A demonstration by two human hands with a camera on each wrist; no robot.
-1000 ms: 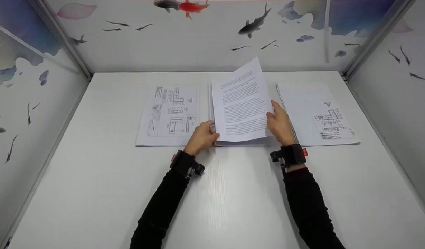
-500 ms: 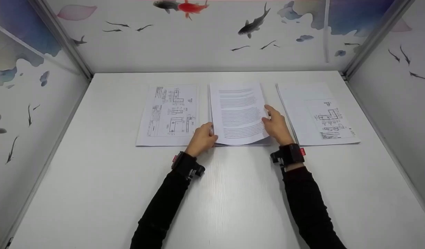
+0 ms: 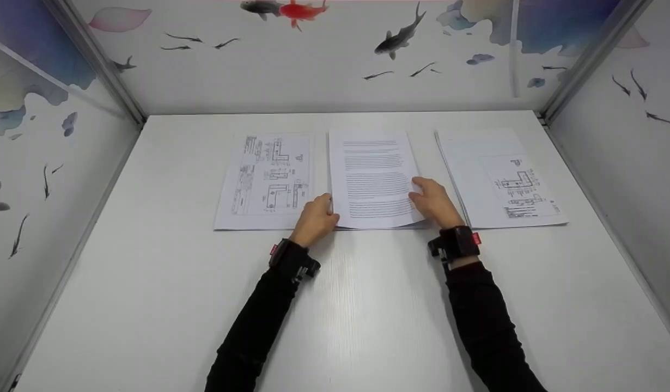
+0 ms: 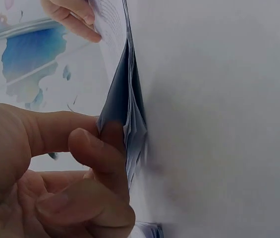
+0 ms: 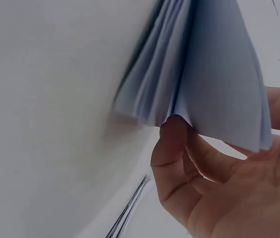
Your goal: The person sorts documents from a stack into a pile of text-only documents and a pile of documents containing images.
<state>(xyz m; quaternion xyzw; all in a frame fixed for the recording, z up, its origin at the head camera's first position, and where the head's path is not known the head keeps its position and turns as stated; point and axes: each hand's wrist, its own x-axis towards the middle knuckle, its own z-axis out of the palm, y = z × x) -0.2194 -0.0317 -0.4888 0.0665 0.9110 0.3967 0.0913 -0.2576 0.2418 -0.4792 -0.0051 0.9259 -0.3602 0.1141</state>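
Observation:
A middle stack of printed paper sheets point(image 3: 373, 179) lies on the white table, its top page covered in lines of text. At its lower left corner my left hand point(image 3: 315, 220) pinches sheets; the left wrist view shows thumb and curled fingers point(image 4: 100, 148) at the fanned corner, one fingertip tucked between layers. My right hand point(image 3: 434, 202) holds the right edge. In the right wrist view a bent finger point(image 5: 172, 144) sits between the raised upper sheets point(image 5: 224, 79) and the separated lower ones point(image 5: 154, 74). The right thumb is mostly hidden behind paper.
To the left lies a stack topped by a technical drawing point(image 3: 269, 179), close to my left hand. Another drawing stack point(image 3: 504, 179) lies right, beside my right wrist. White panels with painted fish point(image 3: 400, 38) enclose the table's back and sides.
The lifted top sheets have come down from a raised, tilted position to lie nearly flat on the middle stack. My right hand has moved slightly left and toward the person with them.

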